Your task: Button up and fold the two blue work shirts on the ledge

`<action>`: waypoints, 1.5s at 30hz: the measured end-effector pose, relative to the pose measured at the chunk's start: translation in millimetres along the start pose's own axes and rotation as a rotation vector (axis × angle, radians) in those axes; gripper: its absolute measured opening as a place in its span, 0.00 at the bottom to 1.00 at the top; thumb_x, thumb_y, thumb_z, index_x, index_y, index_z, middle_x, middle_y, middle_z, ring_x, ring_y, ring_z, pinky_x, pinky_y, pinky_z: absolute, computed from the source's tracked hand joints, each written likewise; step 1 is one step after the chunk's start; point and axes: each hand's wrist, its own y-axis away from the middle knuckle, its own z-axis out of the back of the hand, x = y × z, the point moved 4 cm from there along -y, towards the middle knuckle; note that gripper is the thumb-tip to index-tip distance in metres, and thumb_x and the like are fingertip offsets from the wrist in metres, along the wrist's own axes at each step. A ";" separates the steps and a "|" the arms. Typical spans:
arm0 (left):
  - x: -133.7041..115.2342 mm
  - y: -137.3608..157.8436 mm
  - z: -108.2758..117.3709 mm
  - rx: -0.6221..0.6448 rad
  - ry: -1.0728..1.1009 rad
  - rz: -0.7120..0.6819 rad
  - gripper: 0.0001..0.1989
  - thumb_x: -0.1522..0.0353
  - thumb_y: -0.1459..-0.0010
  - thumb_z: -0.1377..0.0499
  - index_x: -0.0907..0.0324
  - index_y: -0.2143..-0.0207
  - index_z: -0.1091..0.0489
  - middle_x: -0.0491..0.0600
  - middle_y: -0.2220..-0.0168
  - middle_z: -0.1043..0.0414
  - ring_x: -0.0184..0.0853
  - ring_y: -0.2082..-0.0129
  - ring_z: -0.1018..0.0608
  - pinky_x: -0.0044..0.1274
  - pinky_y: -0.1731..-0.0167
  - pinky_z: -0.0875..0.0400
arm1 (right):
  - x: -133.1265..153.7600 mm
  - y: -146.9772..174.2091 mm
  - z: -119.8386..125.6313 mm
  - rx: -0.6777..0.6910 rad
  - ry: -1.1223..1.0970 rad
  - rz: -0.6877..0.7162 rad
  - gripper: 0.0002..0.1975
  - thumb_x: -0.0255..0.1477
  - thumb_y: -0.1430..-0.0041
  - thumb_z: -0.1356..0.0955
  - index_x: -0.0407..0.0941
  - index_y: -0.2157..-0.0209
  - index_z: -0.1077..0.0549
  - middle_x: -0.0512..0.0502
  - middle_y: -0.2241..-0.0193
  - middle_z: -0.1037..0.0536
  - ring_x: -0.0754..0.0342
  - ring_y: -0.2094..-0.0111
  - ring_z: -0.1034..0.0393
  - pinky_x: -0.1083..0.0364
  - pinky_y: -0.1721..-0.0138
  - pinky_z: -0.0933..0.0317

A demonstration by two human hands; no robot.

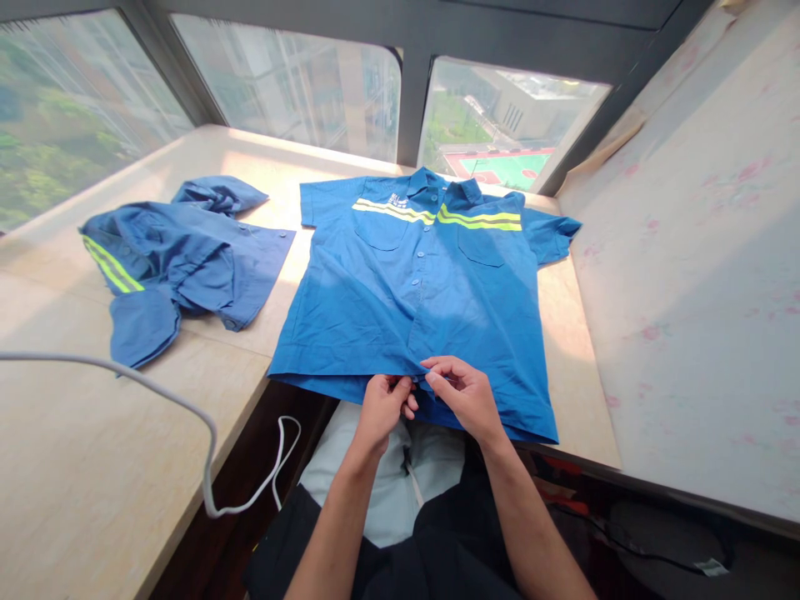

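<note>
A blue short-sleeved work shirt [375, 292] lies spread face up, its collar toward the window and its hem hanging over the front edge of the ledge. Yellow reflective stripes cross its chest, and several buttons run down the front placket. At the bottom of that placket, my left hand [388, 400] pinches the hem with thumb and fingers. Close beside it on the right, my right hand [461, 387] has its thumb and forefinger closed on the shirt's front edge. The small spot between my fingertips is mostly covered by them.
A second blue garment [200, 258] with a yellow stripe lies crumpled on the ledge [75, 433] at left. A white cable [209, 450] loops over the ledge's edge. Windows [300, 92] stand behind, and a flowered wall [693, 275] bounds the right side.
</note>
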 end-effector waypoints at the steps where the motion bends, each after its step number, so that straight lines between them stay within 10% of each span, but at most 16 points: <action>1: 0.1 0.1 0.1 0.010 0.005 0.006 0.22 0.51 0.54 0.34 0.62 0.75 0.31 0.44 0.84 0.32 0.25 0.87 0.33 0.18 0.84 0.40 | 0.4 0.1 -0.2 -0.002 0.006 0.003 0.10 0.36 0.43 0.30 0.45 0.73 0.25 0.41 0.59 0.19 0.49 0.61 0.24 0.56 0.70 0.33; 28: -8.5 18.1 7.2 -0.159 0.030 -0.029 0.12 0.64 0.54 0.34 0.64 0.70 0.25 0.49 0.74 0.24 0.33 0.75 0.21 0.19 0.82 0.26 | 15.2 5.1 -5.2 0.140 0.121 0.215 0.06 0.33 0.40 0.29 0.47 0.62 0.23 0.44 0.60 0.19 0.50 0.59 0.25 0.53 0.59 0.30; 36: -10.5 38.2 34.1 -0.132 0.634 0.249 0.14 0.64 0.41 0.40 0.63 0.56 0.29 0.56 0.55 0.23 0.27 0.75 0.21 0.14 0.86 0.31 | -1.7 4.0 15.5 0.121 0.216 0.162 0.11 0.36 0.36 0.32 0.48 0.54 0.25 0.45 0.57 0.20 0.50 0.58 0.25 0.50 0.53 0.31; 45: -24.0 23.8 49.0 -0.150 1.031 0.273 0.22 0.59 0.29 0.55 0.66 0.68 0.32 0.51 0.71 0.25 0.18 0.87 0.37 0.10 0.92 0.44 | -18.3 1.5 51.2 0.029 0.535 0.366 0.14 0.35 0.35 0.33 0.47 0.49 0.28 0.40 0.46 0.26 0.45 0.44 0.32 0.42 0.41 0.38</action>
